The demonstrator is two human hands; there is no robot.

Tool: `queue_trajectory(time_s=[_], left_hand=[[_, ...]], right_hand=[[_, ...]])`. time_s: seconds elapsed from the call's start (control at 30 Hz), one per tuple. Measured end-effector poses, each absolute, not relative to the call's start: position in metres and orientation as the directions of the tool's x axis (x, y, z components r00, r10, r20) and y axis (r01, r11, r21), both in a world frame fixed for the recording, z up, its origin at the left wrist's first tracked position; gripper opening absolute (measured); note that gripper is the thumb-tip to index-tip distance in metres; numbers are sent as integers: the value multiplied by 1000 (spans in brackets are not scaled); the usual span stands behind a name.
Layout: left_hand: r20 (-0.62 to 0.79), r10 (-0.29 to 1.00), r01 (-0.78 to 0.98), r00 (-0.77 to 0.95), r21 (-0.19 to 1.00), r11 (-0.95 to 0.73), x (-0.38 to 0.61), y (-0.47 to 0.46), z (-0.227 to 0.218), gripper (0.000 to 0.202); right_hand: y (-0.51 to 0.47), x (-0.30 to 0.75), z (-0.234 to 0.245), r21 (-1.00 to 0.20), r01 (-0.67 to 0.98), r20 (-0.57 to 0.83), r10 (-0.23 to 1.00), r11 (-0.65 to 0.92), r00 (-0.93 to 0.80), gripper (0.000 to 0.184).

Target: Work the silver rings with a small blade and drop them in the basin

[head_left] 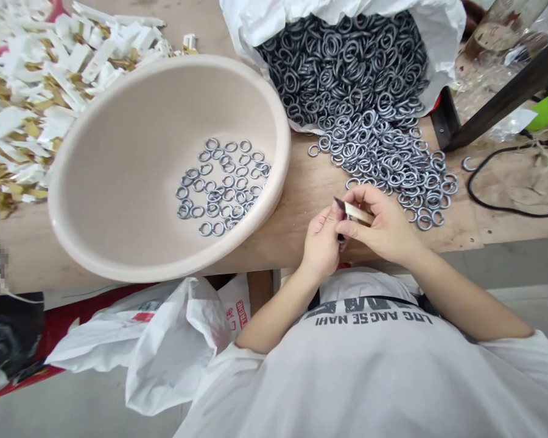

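Just in front of my body, both hands meet at the table's front edge. My right hand [386, 225] is closed around the pale handle of a small knife [358, 213], whose dark, pointed blade is directed left toward my left thumb. My left hand [322, 240] is closed, fingers curled, with a small dark ring [341, 237] showing between the two hands; most of it is hidden by the fingers. Left of my hands, a large beige basin [119, 182] holds many loose grey rings [228, 180]. More such rings form a pile [393, 158] just beyond my right hand.
A white sack [251, 30] full of dark rings lies open at the back, spilling onto the wooden table [305, 201]. White and tan plastic pieces [50, 79] are heaped at the left. A dark metal bar [502, 97] and black cable [484, 194] are at right.
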State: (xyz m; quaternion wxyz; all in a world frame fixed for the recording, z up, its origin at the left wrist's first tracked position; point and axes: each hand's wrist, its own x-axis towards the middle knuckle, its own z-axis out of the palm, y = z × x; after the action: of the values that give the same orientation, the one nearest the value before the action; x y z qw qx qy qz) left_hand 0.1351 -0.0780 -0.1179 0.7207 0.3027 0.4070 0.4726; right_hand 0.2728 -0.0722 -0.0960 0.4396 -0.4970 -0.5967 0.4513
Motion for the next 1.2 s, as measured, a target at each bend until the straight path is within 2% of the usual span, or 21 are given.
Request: queue_trajectory(time_s=[0.17, 0.23, 0.33, 0.47, 0.8, 1.0, 1.1, 1.2], left_hand=[[-362, 894, -429, 265, 786, 446, 141, -83, -110, 58], [-383, 884, -452, 269, 760, 467, 141, -82, -107, 58], [-408, 885, -492, 223, 737, 464, 140, -81, -106, 56], [-416, 889, -517, 192, 727, 452, 141, -81, -107, 52], [-405, 885, -538, 229, 705, 462, 139, -85, -104, 48], [-380, 890, -547, 253, 702, 456, 128, -81, -117, 50], [-334, 887, -539, 318, 706, 459, 121, -86, -118, 51], [-243, 868, -520, 433, 720, 460, 114, -94, -111, 52]], right_hand=[[-71, 277, -101, -982, 167, 79, 995, 89, -68, 37], [-74, 280, -99, -947, 276, 149, 986, 165, -77, 39], [-84, 280, -93, -834, 462, 233, 952, 301, -201, 38], [-93, 277, -90, -760, 543, 250, 931, 358, -264, 38], [-92, 277, -86, -740, 564, 245, 928, 366, -281, 41], [-87, 269, -95, -851, 464, 105, 945, 247, -310, 47], [-72, 269, -99, -735, 647, 77, 973, 202, -216, 52], [-54, 276, -100, -495, 868, 59, 998, 44, -17, 52]])
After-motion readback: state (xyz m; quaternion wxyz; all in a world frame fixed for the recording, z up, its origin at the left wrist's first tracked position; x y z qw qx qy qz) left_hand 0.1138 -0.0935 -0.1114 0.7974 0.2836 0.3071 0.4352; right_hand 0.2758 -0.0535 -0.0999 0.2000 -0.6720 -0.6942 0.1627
